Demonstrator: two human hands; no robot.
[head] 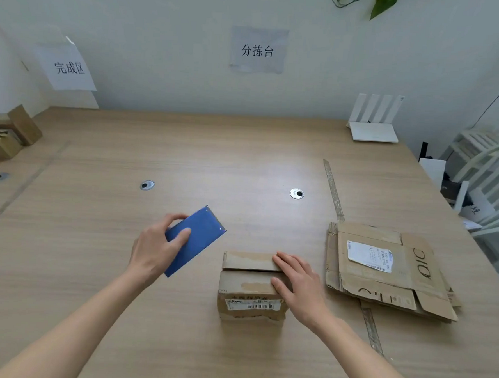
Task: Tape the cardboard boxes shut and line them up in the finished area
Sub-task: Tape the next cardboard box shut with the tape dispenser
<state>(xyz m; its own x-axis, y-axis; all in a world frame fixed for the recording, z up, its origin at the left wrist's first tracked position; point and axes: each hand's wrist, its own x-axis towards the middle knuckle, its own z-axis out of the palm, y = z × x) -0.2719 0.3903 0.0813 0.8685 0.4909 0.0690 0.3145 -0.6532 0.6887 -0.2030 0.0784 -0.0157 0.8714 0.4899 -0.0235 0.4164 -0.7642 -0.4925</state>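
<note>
a small cardboard box [251, 288] sits on the wooden table [186, 155] near the front edge, a little right of centre. its two top flaps are folded down, with a dark seam running across between them, and a white barcode label [254, 303] is stuck on its near side. the right hand [298, 282] lies flat on the right part of the box top, fingers stretched out and close together, pressing across both flaps and gripping nothing.

the left hand [158, 247] is above the table just left of the box, closed around a blue tape dispenser [195, 239]; the thumb lies across its blue face and the fingers wrap its far edge. the dispenser tilts, its serrated end pointing up and to the right, clear of the box.

to the right of the box, apart from it, a flattened cardboard box [383, 270] with a white shipping label lies flat on the table, over a worn strip of tape [333, 191] stuck to the tabletop. at the far left edge more cardboard boxes [6, 133] stand below a paper sign [68, 67] reading 完成区. another sign [258, 50] on the back wall reads 分拣台. a white router [373, 120] stands at the table's far right corner.
</note>
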